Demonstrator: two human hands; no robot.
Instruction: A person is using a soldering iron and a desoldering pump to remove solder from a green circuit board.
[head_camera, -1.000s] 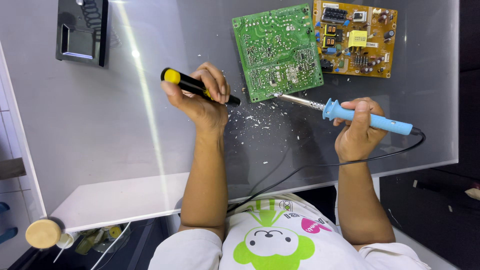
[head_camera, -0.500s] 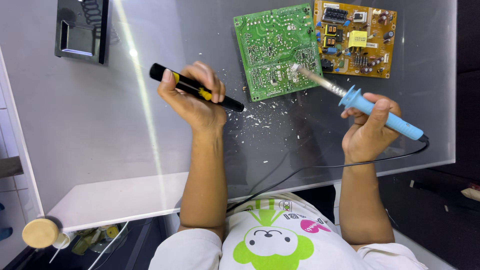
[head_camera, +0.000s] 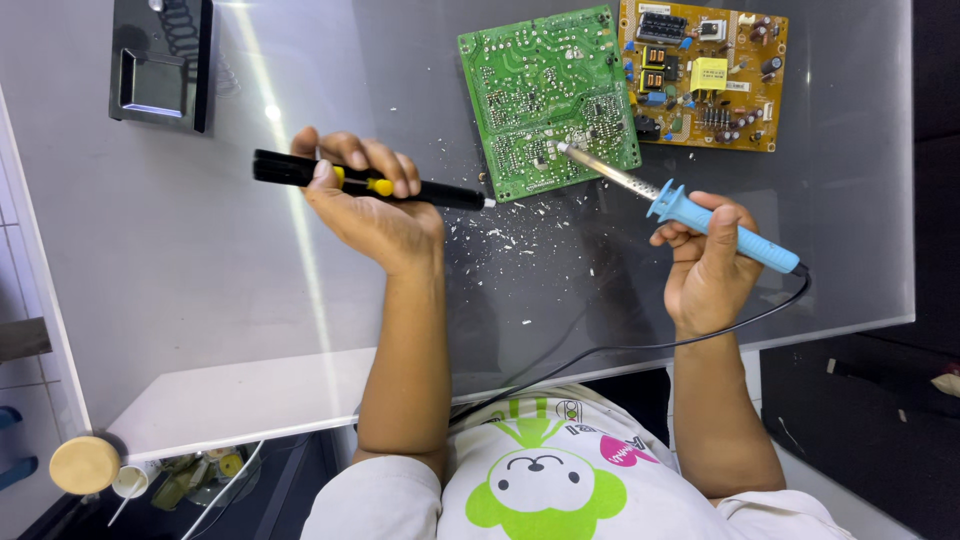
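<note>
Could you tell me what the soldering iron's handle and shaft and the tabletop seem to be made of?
Soldering iron: handle looks like matte blue plastic, shaft like dull grey metal. Tabletop: probably glass or clear acrylic, glossy, since it mirrors a light streak and its edges look translucent.

Electronics repair bench: circuit boards (head_camera: 548, 98), soldering iron (head_camera: 680, 205), solder bits.

soldering iron (head_camera: 700, 214) tip has risen onto the green board (head_camera: 548, 98); desoldering pump (head_camera: 370, 185) levelled

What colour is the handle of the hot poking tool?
Light blue. The soldering iron's handle shows best in the head view, held in the right hand.
</note>
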